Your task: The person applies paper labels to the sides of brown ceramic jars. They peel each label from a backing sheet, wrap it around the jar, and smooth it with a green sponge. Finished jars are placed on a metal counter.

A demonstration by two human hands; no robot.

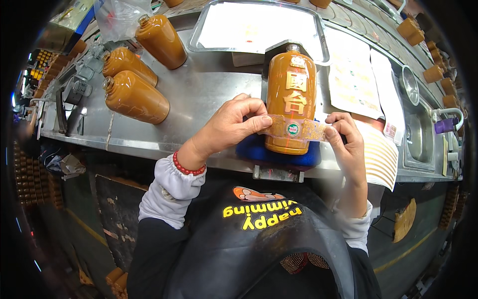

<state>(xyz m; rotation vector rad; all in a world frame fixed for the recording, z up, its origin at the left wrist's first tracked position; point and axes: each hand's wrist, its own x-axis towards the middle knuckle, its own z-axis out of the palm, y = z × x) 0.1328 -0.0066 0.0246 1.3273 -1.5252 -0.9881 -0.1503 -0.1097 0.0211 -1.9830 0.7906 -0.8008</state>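
Observation:
A glossy amber-brown bottle (275,82) with raised gold characters lies or leans on a blue pad (251,151), its neck away from me. Across its lower part stretches a see-through label strip (309,129) with gold patterning and a round green emblem. My left hand (225,122) pinches the strip's left end between thumb and fingers, close against the bottle's side. At the other end, my right hand (348,143) pinches the strip a little off the bottle's right side. Whether the strip touches the bottle all the way across, I cannot tell.
Several brown bottles (135,98) stand on the steel bench (209,84) at left. A tray (195,42) holding white sheets lies behind the bottle. Printed label sheets (351,74), a gold-striped stack (381,158) and a sink (417,137) are at right.

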